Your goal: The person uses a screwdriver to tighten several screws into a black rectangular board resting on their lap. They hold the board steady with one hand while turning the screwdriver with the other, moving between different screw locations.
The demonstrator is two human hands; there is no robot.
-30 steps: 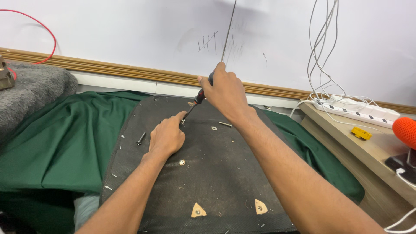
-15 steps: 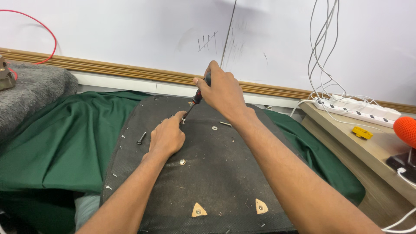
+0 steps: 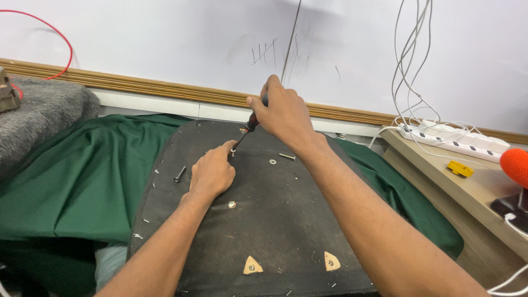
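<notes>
A black fabric-covered panel [image 3: 280, 220] lies across a green cloth [image 3: 82, 181]. My right hand [image 3: 283, 115] grips a screwdriver [image 3: 248, 126] with a red and black handle, its tip angled down onto a small screw [image 3: 232, 153] in the panel. My left hand [image 3: 212, 173] rests on the panel, its fingertips pinching that screw beside the tip. A loose bolt [image 3: 286, 157] and a washer [image 3: 272, 161] lie just right of the tip. Another dark bolt [image 3: 179, 174] lies left of my left hand.
A fitted screw head [image 3: 231, 204] and two tan wooden corner patches [image 3: 252, 266] sit on the panel's near half. A grey cushion [image 3: 38, 115] is at left. At right, a wooden shelf [image 3: 467, 187] carries a white power strip [image 3: 456, 143], cables, a yellow piece [image 3: 458, 169] and an orange ball [image 3: 516, 166].
My right hand has turned slightly on the screwdriver handle and shifted a little left and down. The left hand stays at the screw.
</notes>
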